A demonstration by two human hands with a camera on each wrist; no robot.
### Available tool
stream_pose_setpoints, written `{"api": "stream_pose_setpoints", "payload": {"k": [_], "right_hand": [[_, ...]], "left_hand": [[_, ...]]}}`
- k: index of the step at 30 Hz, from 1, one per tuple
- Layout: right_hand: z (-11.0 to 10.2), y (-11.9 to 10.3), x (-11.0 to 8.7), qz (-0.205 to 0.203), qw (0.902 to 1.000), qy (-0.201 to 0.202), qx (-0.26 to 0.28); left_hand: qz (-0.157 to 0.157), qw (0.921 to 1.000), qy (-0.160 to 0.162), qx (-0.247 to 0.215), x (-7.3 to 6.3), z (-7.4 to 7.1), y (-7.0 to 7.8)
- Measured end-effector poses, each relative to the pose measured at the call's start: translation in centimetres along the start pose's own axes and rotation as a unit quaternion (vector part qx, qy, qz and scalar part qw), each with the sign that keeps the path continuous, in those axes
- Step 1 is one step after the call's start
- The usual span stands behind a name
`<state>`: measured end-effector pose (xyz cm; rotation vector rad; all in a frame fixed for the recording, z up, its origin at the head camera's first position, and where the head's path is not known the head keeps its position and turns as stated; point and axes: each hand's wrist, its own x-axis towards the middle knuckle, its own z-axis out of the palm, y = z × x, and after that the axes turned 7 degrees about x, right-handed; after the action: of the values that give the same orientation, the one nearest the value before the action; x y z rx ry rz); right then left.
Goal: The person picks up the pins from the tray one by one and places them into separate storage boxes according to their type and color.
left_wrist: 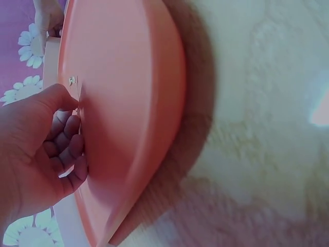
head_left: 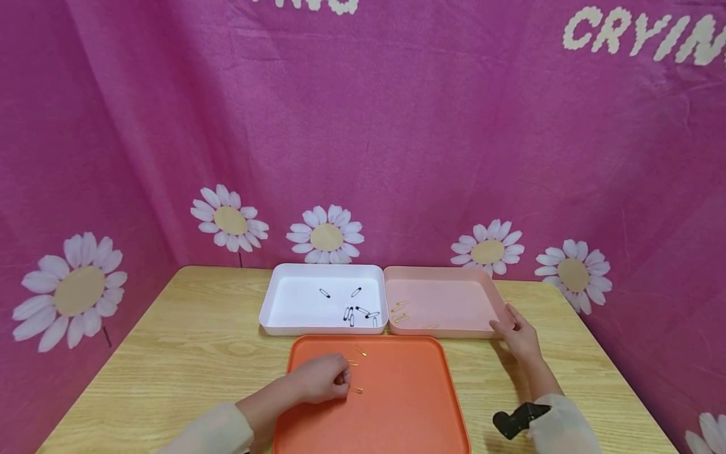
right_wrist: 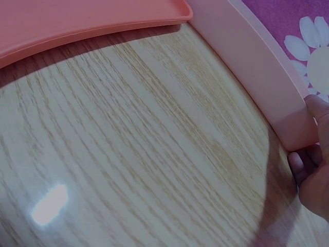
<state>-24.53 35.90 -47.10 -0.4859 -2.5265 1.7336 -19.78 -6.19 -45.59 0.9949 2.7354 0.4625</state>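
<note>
My left hand (head_left: 324, 378) is over the orange tray (head_left: 405, 397), its fingers curled. Its thumb and forefinger appear to pinch one end of a gold safety pin (head_left: 356, 390); the fingertips partly hide it. Two more gold safety pins, one of them this pin (head_left: 360, 350), lie just beyond the hand. With my right hand (head_left: 520, 337) I grip the near right corner of the pink tray (head_left: 448, 296), thumb at the rim and fingers low outside. Several gold safety pins (head_left: 400, 317) lie at that tray's left side. Several black safety pins (head_left: 351, 315) lie in the white tray (head_left: 295, 302).
White and pink trays stand side by side at the back of the wooden table (head_left: 142, 353), behind the orange tray. A purple cloth (head_left: 363, 139) with daisies hangs behind and at both sides. A black strap piece (head_left: 518, 419) is at the right wrist.
</note>
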Motion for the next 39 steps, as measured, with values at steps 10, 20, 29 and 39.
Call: {"api": "stream_pose_setpoints", "payload": {"k": [10,20,29,39], "right_hand": [[0.1,-0.1,0.1,0.003,1.0000,0.002,-0.002],[0.1,-0.3,0.1,0.000,1.0000,0.003,0.002],[0.1,-0.1,0.2,0.006,0.9999,0.005,0.009],[0.1,-0.1,0.1,0.008,0.9998,0.008,0.015]], "left_hand": [[-0.022,0.9957,-0.010,-0.089,0.6,-0.9,0.2],[-0.010,0.9933,0.047,-0.105,2.4,-3.1,-0.3],[-0.003,0.9909,0.090,-0.100,4.1,-4.7,-0.3],[-0.011,0.9889,0.115,-0.094,5.8,-6.4,0.1]]}}
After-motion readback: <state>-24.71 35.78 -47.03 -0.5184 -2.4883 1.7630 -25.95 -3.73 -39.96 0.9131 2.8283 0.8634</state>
